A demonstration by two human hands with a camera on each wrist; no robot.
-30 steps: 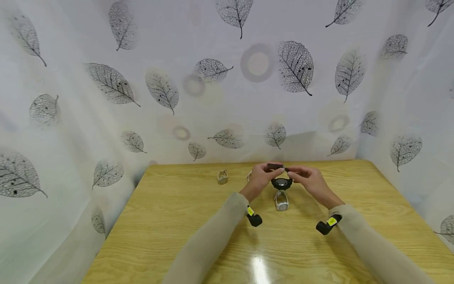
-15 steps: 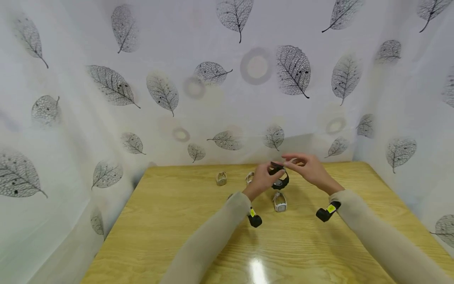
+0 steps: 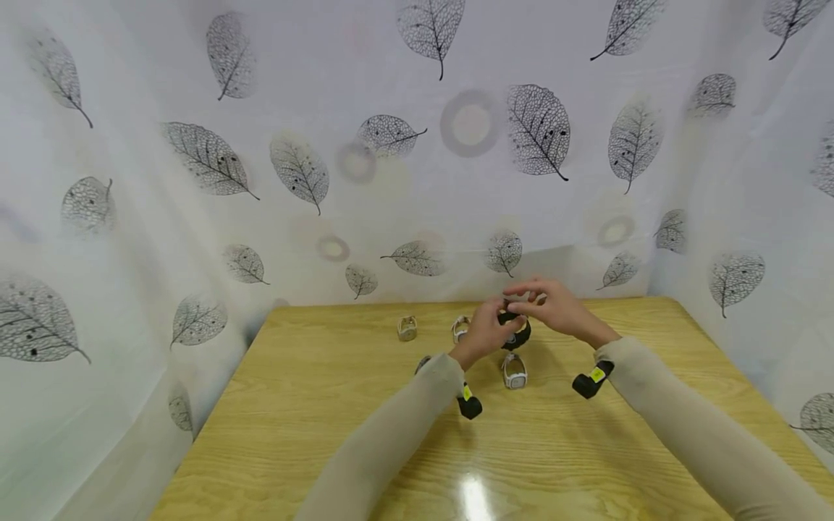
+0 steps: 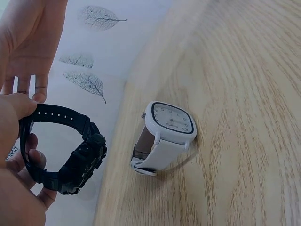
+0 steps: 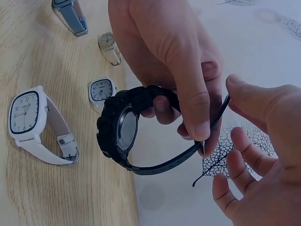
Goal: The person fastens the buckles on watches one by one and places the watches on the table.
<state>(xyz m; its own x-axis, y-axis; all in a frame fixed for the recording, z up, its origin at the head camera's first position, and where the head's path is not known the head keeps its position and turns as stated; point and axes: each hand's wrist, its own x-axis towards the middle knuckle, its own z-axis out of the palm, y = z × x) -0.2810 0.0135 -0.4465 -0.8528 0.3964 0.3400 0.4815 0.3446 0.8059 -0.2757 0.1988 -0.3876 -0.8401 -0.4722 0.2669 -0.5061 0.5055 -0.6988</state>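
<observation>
In the head view my left hand (image 3: 487, 331) holds a black wristwatch (image 3: 520, 337) above the table. The right wrist view shows the left thumb and fingers pinching its strap (image 5: 162, 167) close to the buckle. The strap forms a loop, and the back of the watch case (image 5: 127, 128) shows. My right hand (image 3: 554, 307) is at the far side of the watch, its thumb touching the free strap end (image 5: 226, 104) while the other fingers are spread and relaxed. A white square-faced watch (image 3: 515, 378) rests on the table just below the hands.
Beyond the left hand lies another white watch (image 3: 459, 327), with a cream one (image 3: 407, 329) farther left. A blue-grey watch (image 5: 73, 19) is partly hidden by the left sleeve in the head view. A leaf-print curtain (image 3: 313, 268) hangs behind the wooden table (image 3: 313, 405).
The right hand has moved from the watch's right side up and leftward to the strap end. The left hand keeps its hold; the black watch has turned and shifted slightly.
</observation>
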